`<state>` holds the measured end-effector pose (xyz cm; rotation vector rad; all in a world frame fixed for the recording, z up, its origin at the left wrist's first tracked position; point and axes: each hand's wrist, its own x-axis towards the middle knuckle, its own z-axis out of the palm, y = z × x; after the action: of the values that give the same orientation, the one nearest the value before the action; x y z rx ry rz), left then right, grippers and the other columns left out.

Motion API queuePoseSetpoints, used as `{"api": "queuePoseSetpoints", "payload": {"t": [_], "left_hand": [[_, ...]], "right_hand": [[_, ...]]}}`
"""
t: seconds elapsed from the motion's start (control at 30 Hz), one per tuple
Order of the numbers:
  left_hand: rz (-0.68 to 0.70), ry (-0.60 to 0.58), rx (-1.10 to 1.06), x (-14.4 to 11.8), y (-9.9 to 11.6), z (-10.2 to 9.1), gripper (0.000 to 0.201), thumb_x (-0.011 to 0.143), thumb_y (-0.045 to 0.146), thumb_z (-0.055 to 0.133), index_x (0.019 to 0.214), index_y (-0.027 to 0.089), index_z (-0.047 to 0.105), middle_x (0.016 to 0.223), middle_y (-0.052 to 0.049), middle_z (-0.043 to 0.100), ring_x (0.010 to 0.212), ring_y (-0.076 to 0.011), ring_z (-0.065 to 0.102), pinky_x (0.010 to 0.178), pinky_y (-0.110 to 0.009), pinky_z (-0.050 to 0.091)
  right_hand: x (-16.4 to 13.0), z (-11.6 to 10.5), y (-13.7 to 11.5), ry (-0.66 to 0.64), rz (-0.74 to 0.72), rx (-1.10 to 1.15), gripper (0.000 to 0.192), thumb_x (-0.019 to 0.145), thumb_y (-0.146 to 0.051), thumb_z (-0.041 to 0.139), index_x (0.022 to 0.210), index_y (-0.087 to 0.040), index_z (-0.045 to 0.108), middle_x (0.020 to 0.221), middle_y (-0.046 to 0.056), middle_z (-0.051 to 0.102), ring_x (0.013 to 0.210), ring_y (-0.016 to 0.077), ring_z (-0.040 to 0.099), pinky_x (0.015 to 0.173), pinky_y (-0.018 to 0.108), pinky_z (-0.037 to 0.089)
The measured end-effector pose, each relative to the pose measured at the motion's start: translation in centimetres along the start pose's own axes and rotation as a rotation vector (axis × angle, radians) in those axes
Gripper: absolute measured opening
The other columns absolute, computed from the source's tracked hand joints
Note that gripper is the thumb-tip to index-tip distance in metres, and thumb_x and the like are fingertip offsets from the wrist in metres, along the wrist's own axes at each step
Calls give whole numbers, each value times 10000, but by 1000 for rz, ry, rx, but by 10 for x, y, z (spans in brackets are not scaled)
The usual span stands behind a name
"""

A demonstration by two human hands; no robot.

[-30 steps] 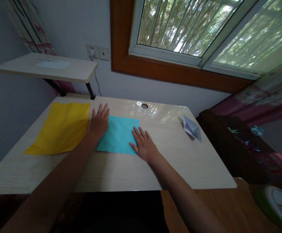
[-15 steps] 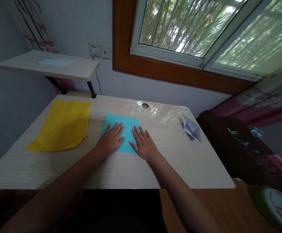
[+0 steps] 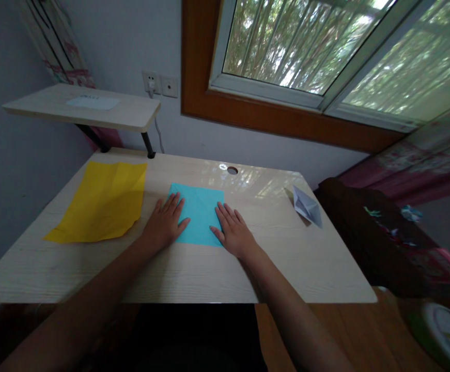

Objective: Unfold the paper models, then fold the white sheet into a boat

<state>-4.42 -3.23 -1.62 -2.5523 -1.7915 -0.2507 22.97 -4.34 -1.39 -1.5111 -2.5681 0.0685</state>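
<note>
A square of turquoise paper lies flat on the pale wooden desk. My left hand rests palm down on its near left corner, fingers spread. My right hand presses flat on its near right corner, fingers apart. Neither hand holds anything. A larger creased yellow sheet lies to the left of my left hand.
A folded white paper boat sits at the desk's far right. A cable hole is at the back edge. A raised shelf stands at the back left. A dark chair with cloth is to the right.
My left hand slid from the sheet's far left corner toward me, across the paper, and now lies at its near left edge. My right hand has barely moved.
</note>
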Motion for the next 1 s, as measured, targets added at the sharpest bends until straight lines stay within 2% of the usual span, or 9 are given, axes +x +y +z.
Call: {"api": "queuePoseSetpoints", "payload": {"t": [0.23, 0.33, 0.4, 0.5, 0.6, 0.7, 0.83, 1.0], "left_hand": [[4, 19, 31, 0, 2, 0, 672, 1026, 511, 350, 1569, 114, 351, 1674, -172, 241, 1565, -321, 187, 1259, -553, 131], [4, 21, 30, 0, 2, -1, 656, 1024, 515, 356, 1563, 141, 371, 1675, -155, 250, 1566, -328, 181, 1256, -556, 140], [3, 17, 30, 0, 2, -1, 652, 1025, 515, 354, 1561, 143, 378, 1676, -155, 250, 1565, -333, 181, 1254, -560, 143], [0, 7, 25, 1, 2, -1, 657, 1023, 516, 357, 1560, 138, 379, 1675, -162, 248, 1564, -337, 184, 1252, -568, 143], [-3, 13, 15, 1, 2, 0, 657, 1020, 517, 366, 1568, 155, 367, 1679, -153, 241, 1567, -332, 174, 1252, -572, 137], [-4, 24, 9, 1, 2, 1, 650, 1022, 507, 364, 1569, 155, 368, 1678, -154, 245, 1568, -328, 172, 1255, -568, 129], [-14, 39, 26, 1, 2, 2, 638, 1033, 489, 336, 1563, 136, 375, 1676, -162, 245, 1565, -319, 191, 1256, -557, 137], [-89, 65, 41, -2, 3, 3, 628, 1040, 467, 312, 1578, 145, 343, 1669, -162, 262, 1560, -311, 213, 1251, -563, 139]], "right_hand": [[-3, -6, 30, 2, 206, 16, 622, 1039, -502, 405, 1578, -196, 356, 1648, 93, 321, 1543, 327, 260, 1216, 610, 265], [5, -13, 35, 78, 263, 80, 563, 1022, -325, 403, 1559, -156, 389, 1616, 113, 390, 1507, 314, 345, 1213, 576, 303], [15, -17, 30, 163, 278, 147, 547, 994, -187, 333, 1525, -122, 447, 1574, 121, 459, 1482, 266, 397, 1239, 497, 303], [36, -18, 7, 246, 252, 209, 555, 983, -162, 310, 1510, -135, 481, 1530, 115, 516, 1448, 237, 447, 1234, 443, 341], [58, -6, -24, 181, 110, 203, 571, 982, -161, 338, 1545, -133, 429, 1575, 121, 457, 1464, 235, 425, 1236, 436, 343], [72, 12, -46, 120, 58, 152, 531, 1029, -221, 343, 1530, -68, 429, 1618, 162, 372, 1507, 258, 354, 1241, 431, 322], [75, 24, -49, 112, 52, 86, 553, 1063, -353, 344, 1538, -79, 413, 1640, 149, 330, 1538, 276, 284, 1260, 471, 254], [72, 22, -34, 101, 63, 51, 610, 1064, -466, 323, 1578, -139, 350, 1662, 119, 273, 1551, 273, 250, 1259, 523, 222]]}}
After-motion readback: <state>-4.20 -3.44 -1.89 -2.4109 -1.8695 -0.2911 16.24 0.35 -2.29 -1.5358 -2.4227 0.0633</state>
